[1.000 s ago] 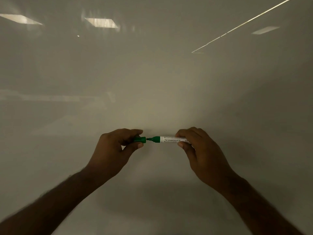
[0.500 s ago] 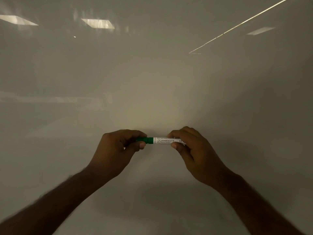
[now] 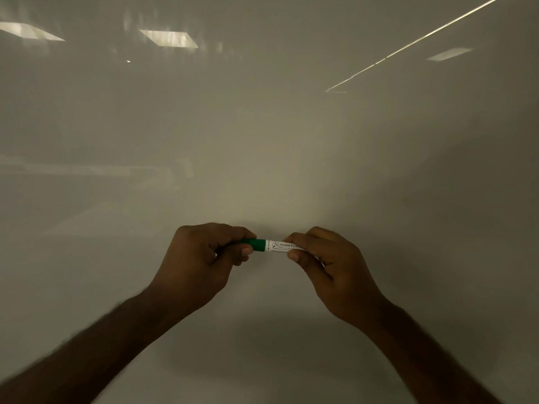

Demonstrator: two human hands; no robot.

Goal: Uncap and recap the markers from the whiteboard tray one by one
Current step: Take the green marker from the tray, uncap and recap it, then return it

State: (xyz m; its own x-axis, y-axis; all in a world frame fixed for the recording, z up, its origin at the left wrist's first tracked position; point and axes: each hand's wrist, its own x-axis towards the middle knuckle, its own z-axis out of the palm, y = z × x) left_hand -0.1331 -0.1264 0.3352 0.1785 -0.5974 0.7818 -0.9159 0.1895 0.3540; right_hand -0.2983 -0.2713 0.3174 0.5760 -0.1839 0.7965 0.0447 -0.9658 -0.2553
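Observation:
A green whiteboard marker with a white labelled barrel lies level between my two hands, in front of the whiteboard. Its green cap sits on the barrel's left end. My left hand grips the cap, fingers curled round it, thumb under it. My right hand pinches the barrel's right part; the barrel's far end is hidden inside that hand. The marker's tip is not visible. The tray is out of view.
A dim, glossy whiteboard fills the whole view behind the hands. Reflections of ceiling lights and a bright line show on its upper part.
One second ago the cap and the bare green tip were apart. My hands came together, the cap went onto the tip, and the hands now sit closer with the cap seated.

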